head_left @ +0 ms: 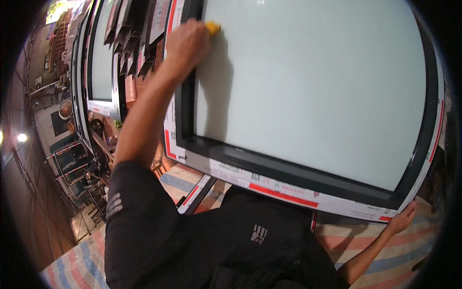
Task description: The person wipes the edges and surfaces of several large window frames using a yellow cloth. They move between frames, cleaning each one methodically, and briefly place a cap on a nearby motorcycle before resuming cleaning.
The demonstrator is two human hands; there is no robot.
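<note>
A large framed glass panel [308, 91] lies tilted in front of me, with pale frosted glass inside a dark frame [284, 166]. White and red protective film [284, 193] covers the outer edge of the frame. My left hand [189, 41] reaches to the far left side of the panel, closed around a small yellow tool [213, 27]. The tool's tip sits at the glass border; its exact kind is hidden by the hand and blur. Down at the near right corner, my right hand [402, 219] grips the frame's outer edge.
Left of the panel stand several dark metal profiles [127, 36] and another framed panel [102, 62]. A striped sheet [77, 262] in red, blue and cream spreads below. A short film-covered profile [196, 193] lies under the near left corner. Metal racks [72, 159] stand farther left.
</note>
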